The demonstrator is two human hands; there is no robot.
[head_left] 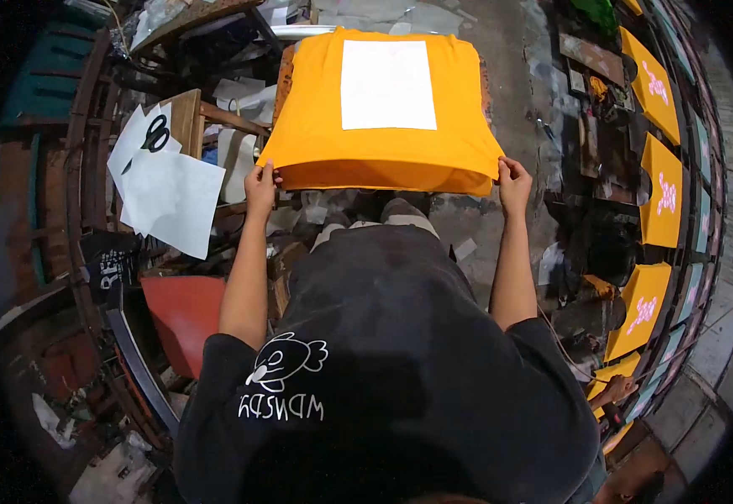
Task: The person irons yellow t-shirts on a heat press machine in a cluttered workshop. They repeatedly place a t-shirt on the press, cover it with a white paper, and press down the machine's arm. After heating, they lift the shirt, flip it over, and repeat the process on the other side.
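A yellow-orange fabric garment point(316, 94) lies spread over a board or stand in front of me, its near edge lifted and gaping. My left hand point(262, 186) pinches the left corner of that edge between thumb and fingers. At the opposite corner, my right hand point(513, 183) grips the cloth the same way. The fabric is stretched between both hands. On top of the garment, near its middle, rests a blank white paper sheet point(388, 85). What supports the cloth is mostly hidden; worn edges show at its sides.
Left, white paper sheets point(174, 195) and black-handled scissors point(156, 133) lie on a wooden stand point(187, 123). A red panel point(183, 321) is below them. Right, yellow fabric pieces with pink prints point(661, 189) line a long rack. Another person's hand point(618, 387) is at lower right.
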